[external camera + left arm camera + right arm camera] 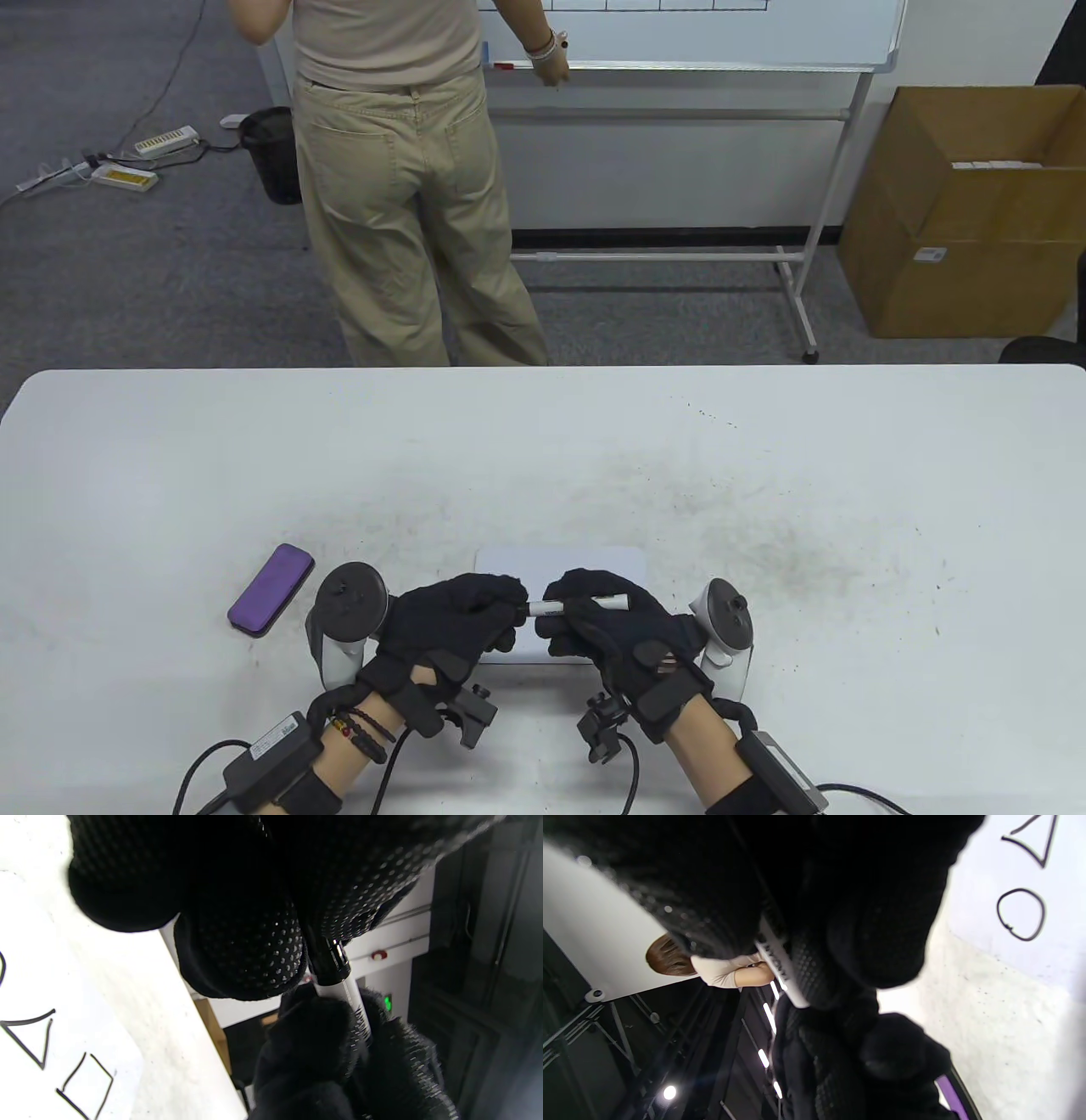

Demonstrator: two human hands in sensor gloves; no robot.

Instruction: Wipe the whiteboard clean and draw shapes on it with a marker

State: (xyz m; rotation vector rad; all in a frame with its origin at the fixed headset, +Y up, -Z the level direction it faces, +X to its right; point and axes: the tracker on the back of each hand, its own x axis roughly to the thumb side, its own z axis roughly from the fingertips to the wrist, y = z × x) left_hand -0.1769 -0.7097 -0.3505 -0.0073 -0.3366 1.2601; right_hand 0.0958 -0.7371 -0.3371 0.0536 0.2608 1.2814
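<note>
Overhead view faces table; wrist views close, tilted.

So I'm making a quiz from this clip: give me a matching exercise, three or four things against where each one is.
Things:
1. marker
2. small whiteboard
3. purple eraser
4. cardboard box

Places:
A. on the floor beyond the table
B. on the table, left of the left hand
C. held between both hands
D. flat on the table under the hands

Pairs: 1-C, 2-D, 3-B, 4-A
</note>
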